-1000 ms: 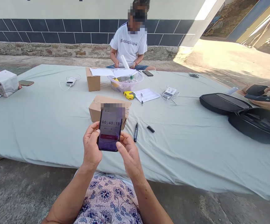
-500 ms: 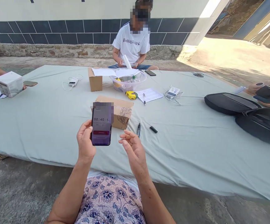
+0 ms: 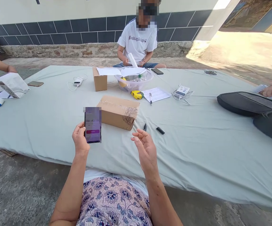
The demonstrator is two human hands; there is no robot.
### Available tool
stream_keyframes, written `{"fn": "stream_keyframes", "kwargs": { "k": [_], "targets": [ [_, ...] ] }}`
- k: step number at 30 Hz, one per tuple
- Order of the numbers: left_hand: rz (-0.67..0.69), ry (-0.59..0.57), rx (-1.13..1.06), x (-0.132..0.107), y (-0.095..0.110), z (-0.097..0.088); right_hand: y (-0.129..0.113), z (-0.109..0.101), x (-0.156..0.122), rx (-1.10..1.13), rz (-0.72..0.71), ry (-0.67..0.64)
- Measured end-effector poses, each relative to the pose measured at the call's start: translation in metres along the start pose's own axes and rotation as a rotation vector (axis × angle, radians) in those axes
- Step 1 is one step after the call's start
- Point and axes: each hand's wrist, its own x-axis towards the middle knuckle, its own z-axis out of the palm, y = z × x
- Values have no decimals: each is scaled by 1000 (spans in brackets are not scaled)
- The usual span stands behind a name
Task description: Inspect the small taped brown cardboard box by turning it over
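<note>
My left hand point(image 3: 81, 138) grips a smartphone point(image 3: 93, 127), held upright above the near part of the table with a timer and a red button on its screen. To its right, my right hand point(image 3: 146, 150) hovers with fingers apart and holds nothing. A black marker point(image 3: 145, 127) lies just beyond that hand, partly hidden by it. Its black cap point(image 3: 160, 130) rests separately to the right. Beyond the phone sits a closed cardboard box point(image 3: 117, 116), with black scribbles on its right end.
A yellow tape measure point(image 3: 137, 94), a written sheet point(image 3: 157, 94) and a plastic basin point(image 3: 136, 84) stand mid-table. An open black case point(image 3: 246, 102) lies at right. A power bank point(image 3: 182, 91) trails cables. A person in a white shirt point(image 3: 138, 44) sits opposite; others are at both sides.
The phone and my left hand have shifted left, my right hand slightly right, widening the gap. More of the cardboard box shows. At left, a co-worker's hand has left the white box.
</note>
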Motion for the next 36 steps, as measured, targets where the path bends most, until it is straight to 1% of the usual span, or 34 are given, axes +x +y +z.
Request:
{"fn": "stream_keyframes", "kwargs": {
  "k": [4, 8, 18, 24, 28, 36],
  "targets": [
    [-3, 25, -1, 8, -3, -5, 6, 0, 1, -5, -15, 10],
    [-4, 52, -2, 12, -5, -10, 7, -1, 3, -2, 0, 27],
    [-15, 36, 31, 12, -7, -17, 9, -5, 5, -64, 15, 30],
    [-13, 23, 27, 14, -10, -17, 9, -4, 5, -63, 20, 40],
    [-18, 4, 12, 14, -11, -16, 10, -6, 6, -67, 12, 71],
    [-19, -35, -28, 10, -12, -13, 7, -9, 8, -102, 38, 48]
  ]
}}
